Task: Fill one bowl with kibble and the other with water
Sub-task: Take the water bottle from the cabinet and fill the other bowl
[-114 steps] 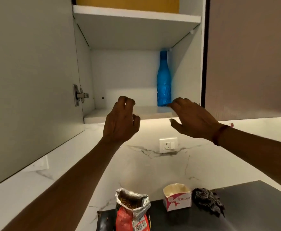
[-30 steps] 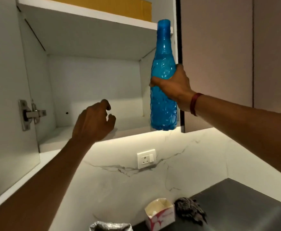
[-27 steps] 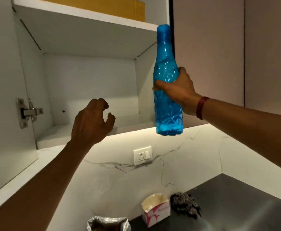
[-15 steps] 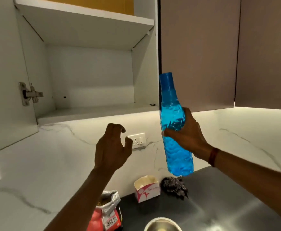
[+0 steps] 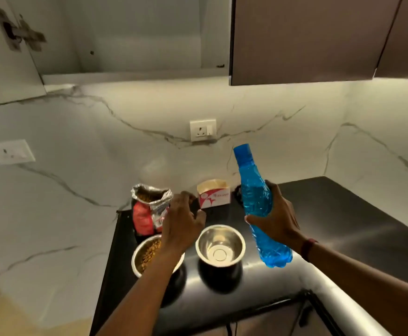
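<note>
My right hand (image 5: 277, 218) grips a capped blue plastic bottle (image 5: 256, 200) round its middle, holding it tilted above the black counter (image 5: 331, 229), to the right of the bowls. Two steel bowls stand side by side near the counter's front. The left bowl (image 5: 147, 254) holds brown kibble and my left forearm covers part of it. The right bowl (image 5: 220, 246) shows only its bare steel bottom. My left hand (image 5: 183, 220) hovers above and between the bowls, fingers loosely curled, holding nothing. An opened red kibble bag (image 5: 149, 209) stands behind the left bowl.
A small open red-and-white carton (image 5: 214, 194) and a dark crumpled thing stand at the back of the counter by the marble wall. A wall socket (image 5: 203, 129) sits above them. Overhead, the white cabinet (image 5: 135, 40) hangs open beside a shut brown door (image 5: 302, 37).
My right hand took the blue bottle off the cabinet shelf and brought it down beside the bowls. My left hand dropped from the shelf to above the bowls. The view tilted down.
</note>
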